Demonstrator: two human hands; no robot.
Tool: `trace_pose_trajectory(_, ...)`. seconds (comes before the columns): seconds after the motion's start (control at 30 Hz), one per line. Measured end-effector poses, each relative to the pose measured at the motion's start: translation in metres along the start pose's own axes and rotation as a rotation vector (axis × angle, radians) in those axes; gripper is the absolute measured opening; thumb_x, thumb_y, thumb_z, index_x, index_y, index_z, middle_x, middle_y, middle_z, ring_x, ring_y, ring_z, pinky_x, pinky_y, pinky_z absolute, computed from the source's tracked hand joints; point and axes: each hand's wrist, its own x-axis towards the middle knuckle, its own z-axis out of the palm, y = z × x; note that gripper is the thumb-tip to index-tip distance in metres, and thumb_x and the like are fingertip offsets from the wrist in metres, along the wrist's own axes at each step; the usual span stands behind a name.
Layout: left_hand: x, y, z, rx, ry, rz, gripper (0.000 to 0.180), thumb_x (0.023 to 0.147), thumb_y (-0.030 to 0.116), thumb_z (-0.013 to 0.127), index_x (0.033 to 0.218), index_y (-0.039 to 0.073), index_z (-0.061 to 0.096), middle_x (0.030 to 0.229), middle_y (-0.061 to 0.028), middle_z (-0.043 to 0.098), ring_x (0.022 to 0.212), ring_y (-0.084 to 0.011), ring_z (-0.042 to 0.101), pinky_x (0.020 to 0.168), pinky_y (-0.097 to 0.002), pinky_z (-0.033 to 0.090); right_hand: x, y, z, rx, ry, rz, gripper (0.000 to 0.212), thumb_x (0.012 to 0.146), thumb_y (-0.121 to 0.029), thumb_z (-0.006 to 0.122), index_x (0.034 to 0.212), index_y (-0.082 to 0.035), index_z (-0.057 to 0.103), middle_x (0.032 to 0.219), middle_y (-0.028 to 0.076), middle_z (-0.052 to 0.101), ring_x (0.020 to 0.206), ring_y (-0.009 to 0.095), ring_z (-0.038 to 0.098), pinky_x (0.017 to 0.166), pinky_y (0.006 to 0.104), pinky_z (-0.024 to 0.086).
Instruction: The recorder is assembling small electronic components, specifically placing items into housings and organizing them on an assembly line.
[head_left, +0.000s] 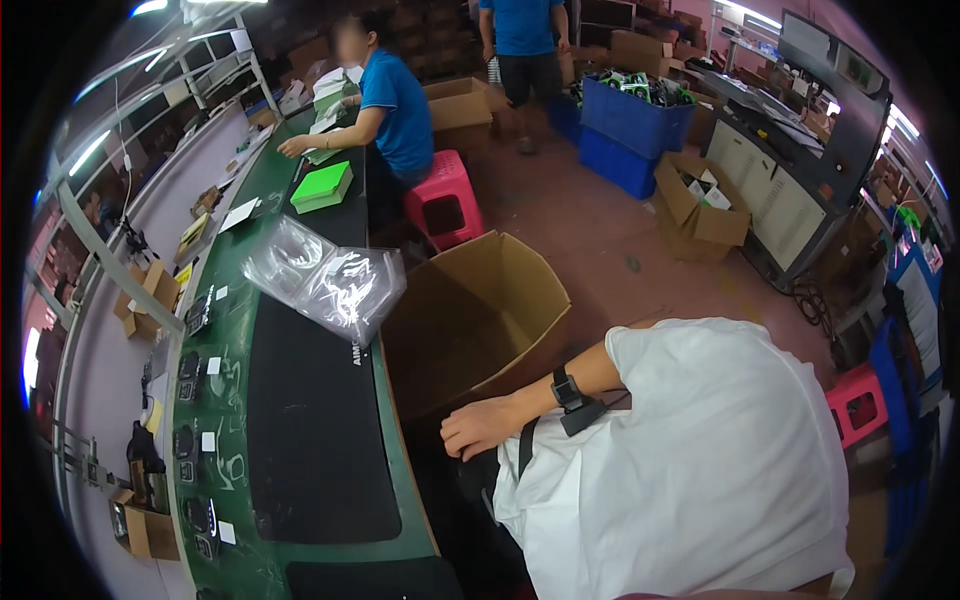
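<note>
My right hand (482, 426) rests low beside the bench, over dark cloth by my lap. Its fingers are curled in and I see nothing in them. A black strap with a small black box (583, 414) sits on that wrist, below my white sleeve. My left hand is out of the picture. Just beyond the right hand stands an open cardboard box (530, 300), its visible inside wall bare. A pile of clear plastic bags (350, 285) lies on the bench's black mat (315, 430), jutting toward the box. Farther up the bench is a bright green stack of sheets (322, 187).
Several small black devices (188, 440) with white cards line the green bench (235, 560). A co-worker in blue (398, 110) handles papers by a pink stool (445, 200); another person (523, 40) stands behind. Blue crates (635, 115) and a carton (705, 205) occupy the floor.
</note>
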Motion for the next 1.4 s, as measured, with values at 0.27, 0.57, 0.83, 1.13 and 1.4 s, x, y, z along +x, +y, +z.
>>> trace_pose_trajectory(0.27,0.027,-0.005,-0.006,0.016,-0.011,-0.017,0.048,0.097,0.047,0.045,0.109,0.002,0.054,0.081,-0.0102,0.058,0.074,-0.0218,0.06,0.067,-0.032,0.051,0.047,0.018,0.025,0.139,-0.37,0.362,0.026,0.083,-0.016,0.054,0.1,-0.001,0.066,0.09,0.024,0.067,0.085,0.038,0.065,0.074,0.0464,0.052)
trace_pose_trajectory(0.57,0.03,-0.022,-0.006,-0.069,-0.083,-0.108,0.053,0.099,0.052,0.041,0.093,0.001,0.053,0.08,-0.0092,0.056,0.074,-0.0201,0.057,0.066,-0.0284,0.048,0.046,0.021,0.052,-0.276,-0.491,0.458,0.018,0.075,-0.014,0.061,0.089,-0.008,0.07,0.091,0.017,0.07,0.085,0.036,0.068,0.071,0.0468,0.056)
trace_pose_trajectory(0.83,0.023,-0.007,-0.014,-0.197,0.014,-0.106,0.037,0.101,0.044,0.045,0.109,0.009,0.049,0.087,-0.0088,0.048,0.071,-0.0233,0.046,0.068,-0.0415,0.039,0.051,0.001,0.075,-0.183,-0.335,0.473,0.025,0.082,-0.015,0.055,0.093,0.003,0.068,0.089,0.025,0.067,0.087,0.044,0.066,0.075,0.0486,0.056)
trace_pose_trajectory(1.13,0.014,-0.006,0.003,-0.165,0.017,-0.087,0.051,0.099,0.042,0.049,0.133,0.004,0.045,0.129,-0.0146,0.049,0.109,-0.0289,0.051,0.092,-0.0441,0.043,0.081,0.058,0.119,-0.231,-0.669,0.207,0.034,0.092,-0.024,0.049,0.108,-0.001,0.069,0.115,0.019,0.066,0.108,0.033,0.062,0.091,0.0458,0.049)
trace_pose_trajectory(1.4,-0.014,0.015,0.012,-0.173,0.051,-0.141,0.052,0.1,0.042,0.046,0.136,0.005,0.043,0.138,-0.0155,0.046,0.122,-0.0294,0.046,0.103,-0.044,0.037,0.034,0.139,0.154,-0.173,-0.791,0.441,0.028,0.09,-0.019,0.054,0.107,-0.004,0.069,0.113,0.016,0.068,0.103,0.032,0.064,0.086,0.043,0.051)
